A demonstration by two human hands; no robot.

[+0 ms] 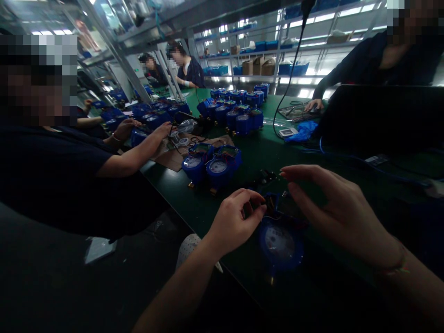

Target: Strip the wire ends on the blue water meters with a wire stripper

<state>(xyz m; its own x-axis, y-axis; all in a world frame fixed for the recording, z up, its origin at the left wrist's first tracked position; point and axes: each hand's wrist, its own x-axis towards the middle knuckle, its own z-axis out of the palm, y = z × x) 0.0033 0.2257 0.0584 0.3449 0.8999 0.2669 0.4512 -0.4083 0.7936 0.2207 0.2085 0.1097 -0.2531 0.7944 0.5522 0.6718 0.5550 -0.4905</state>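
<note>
A blue water meter (280,243) with a round dial lies before me on the green table, its upper compartment holding wires. At the left edge of that compartment, my left hand (237,219) is closed in a pinch; what lies between thumb and fingertips is too small and dark to make out. My right hand (336,210) hovers over the compartment's right side, thumb and fingers apart, holding nothing. Just beyond the meter is a dark tool (263,177), its kind unclear. Two more water meters, one of them the nearer meter (219,166), stand side by side farther left.
Several blue meters (243,121) stand in rows farther back on the green table (180,196). A co-worker (114,159) handles a meter at left, by brown cardboard (169,157). Across the table sits another person (357,60) behind a black screen (381,115). A black cable (294,64) hangs down.
</note>
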